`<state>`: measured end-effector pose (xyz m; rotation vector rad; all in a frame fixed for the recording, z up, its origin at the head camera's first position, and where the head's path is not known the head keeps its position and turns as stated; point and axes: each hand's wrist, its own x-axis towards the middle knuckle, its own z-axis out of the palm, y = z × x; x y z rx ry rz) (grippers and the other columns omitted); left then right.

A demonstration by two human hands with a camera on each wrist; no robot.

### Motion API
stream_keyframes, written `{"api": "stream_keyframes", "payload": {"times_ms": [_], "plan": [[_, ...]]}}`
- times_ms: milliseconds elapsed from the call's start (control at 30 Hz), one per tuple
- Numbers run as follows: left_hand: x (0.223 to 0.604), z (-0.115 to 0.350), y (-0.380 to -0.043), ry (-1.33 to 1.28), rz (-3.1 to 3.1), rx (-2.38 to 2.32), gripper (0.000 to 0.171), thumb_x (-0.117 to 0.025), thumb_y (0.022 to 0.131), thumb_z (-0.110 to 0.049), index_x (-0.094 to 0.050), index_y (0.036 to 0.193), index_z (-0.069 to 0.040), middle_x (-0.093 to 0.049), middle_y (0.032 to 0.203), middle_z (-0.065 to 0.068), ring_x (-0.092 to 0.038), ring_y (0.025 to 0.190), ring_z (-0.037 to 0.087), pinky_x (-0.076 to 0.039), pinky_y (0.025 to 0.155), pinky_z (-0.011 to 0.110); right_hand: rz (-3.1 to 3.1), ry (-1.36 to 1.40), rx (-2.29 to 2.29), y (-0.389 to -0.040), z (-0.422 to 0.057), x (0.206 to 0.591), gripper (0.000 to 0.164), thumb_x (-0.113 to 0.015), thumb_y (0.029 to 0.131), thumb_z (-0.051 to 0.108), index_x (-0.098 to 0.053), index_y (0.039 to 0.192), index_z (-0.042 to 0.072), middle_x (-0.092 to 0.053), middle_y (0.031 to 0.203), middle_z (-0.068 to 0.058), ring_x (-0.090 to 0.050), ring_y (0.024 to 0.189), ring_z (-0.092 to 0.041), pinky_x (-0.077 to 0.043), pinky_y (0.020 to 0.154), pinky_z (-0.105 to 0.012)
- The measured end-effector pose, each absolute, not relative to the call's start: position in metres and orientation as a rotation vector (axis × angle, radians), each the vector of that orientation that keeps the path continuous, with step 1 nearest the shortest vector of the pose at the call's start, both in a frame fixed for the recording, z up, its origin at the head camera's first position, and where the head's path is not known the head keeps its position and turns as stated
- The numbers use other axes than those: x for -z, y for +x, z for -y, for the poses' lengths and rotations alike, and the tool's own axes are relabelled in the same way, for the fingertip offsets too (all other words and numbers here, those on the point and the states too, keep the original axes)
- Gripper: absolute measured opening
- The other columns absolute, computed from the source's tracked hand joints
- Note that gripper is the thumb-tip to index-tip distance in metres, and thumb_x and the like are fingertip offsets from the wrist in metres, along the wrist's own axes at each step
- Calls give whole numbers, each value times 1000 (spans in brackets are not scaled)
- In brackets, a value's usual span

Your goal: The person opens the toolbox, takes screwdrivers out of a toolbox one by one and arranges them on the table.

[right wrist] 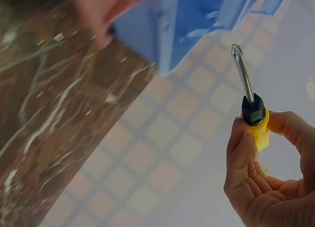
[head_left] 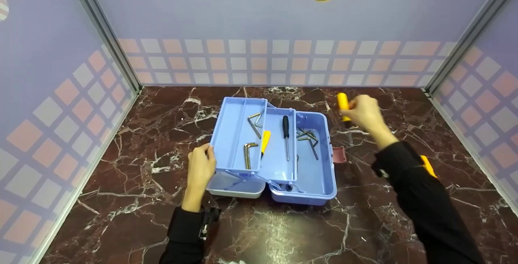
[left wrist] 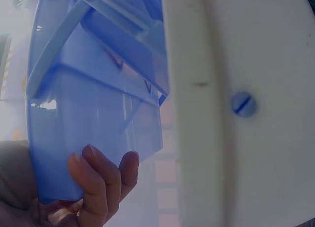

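Observation:
A blue toolbox [head_left: 331, 175] stands opened on the table, its trays fanned out to the left. My left hand [head_left: 200, 171] grips the left edge of the upper tray [head_left: 222, 130]; in the left wrist view its fingers curl against the tray wall. To the right of the box, my right hand [head_left: 367, 112] holds a yellow-handled screwdriver [right wrist: 260, 133] above the table, its metal shaft pointing away from the fingers. Hex keys [head_left: 247, 156] lie in the upper tray. A black-handled screwdriver [head_left: 285, 128] lies in the middle tray, and a yellow-handled tool [head_left: 265, 140] lies beside the tray divider.
More hex keys [head_left: 311, 140] lie in the box's deep bottom. A reddish latch [head_left: 339, 155] juts from its right side. Another yellow object [head_left: 428, 167] is on the table, partly hidden by my right sleeve. Patterned panels [head_left: 259, 61] enclose the back and sides.

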<state>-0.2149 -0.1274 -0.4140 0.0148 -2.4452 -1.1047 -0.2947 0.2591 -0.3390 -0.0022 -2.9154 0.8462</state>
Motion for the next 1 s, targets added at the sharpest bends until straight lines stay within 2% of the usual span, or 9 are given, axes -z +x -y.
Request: {"api": "stream_keyframes", "payload": {"times_ms": [100, 300, 400, 533, 700, 800, 1000], "plan": [[414, 127, -215, 13, 2443, 1099, 20, -51, 85, 1, -58, 67, 5, -61, 69, 22, -59, 68, 37, -44, 65, 48, 2912, -25, -808, -290, -286, 343, 28, -67, 76, 16, -64, 86, -10, -64, 83, -26, -58, 53, -21, -46, 49, -28], [414, 130, -213, 31, 2450, 1114, 17, -50, 86, 1, -63, 78, 9, -63, 77, 24, -60, 74, 39, -45, 68, 49, 2923, -101, -670, -277, -329, 353, 28, -68, 74, 20, -66, 81, -7, -63, 84, -26, -57, 64, -32, -46, 61, -44], [413, 131, -212, 31, 2452, 1118, 17, -49, 86, 2, -63, 80, 10, -63, 78, 25, -60, 74, 38, -45, 68, 48, 2936, -123, -641, -271, -345, 358, 29, -69, 74, 21, -66, 79, -7, -63, 79, -25, -57, 64, -35, -44, 62, -48], [413, 130, -213, 15, 2447, 1116, 17, -49, 86, 3, -63, 80, 10, -63, 79, 25, -60, 74, 37, -45, 69, 48, 2959, -154, -599, -263, -365, 367, 26, -69, 73, 19, -64, 68, -5, -61, 65, -18, -55, 59, -32, -43, 58, -46], [414, 130, -213, 18, 2452, 1115, 17, -50, 85, 2, -63, 77, 9, -63, 76, 24, -59, 72, 36, -45, 68, 47, 3024, -249, -534, -253, -388, 383, 27, -66, 74, 18, -52, 56, 4, -52, 54, -6, -51, 52, -26, -40, 49, -37], [414, 129, -213, 17, 2456, 1111, 17, -50, 85, 2, -62, 76, 8, -62, 75, 23, -59, 71, 36, -45, 68, 47, 3077, -340, -513, -248, -400, 392, 28, -65, 75, 18, -51, 54, 5, -53, 55, -9, -53, 54, -30, -40, 47, -37], [412, 128, -214, 0, 2459, 1100, 17, -50, 85, 1, -64, 83, 10, -63, 82, 25, -59, 82, 41, -43, 74, 49, 3131, -464, -500, -241, -418, 409, 24, -69, 74, 18, -60, 65, -2, -58, 72, -24, -55, 69, -46, -44, 51, -44]]}}
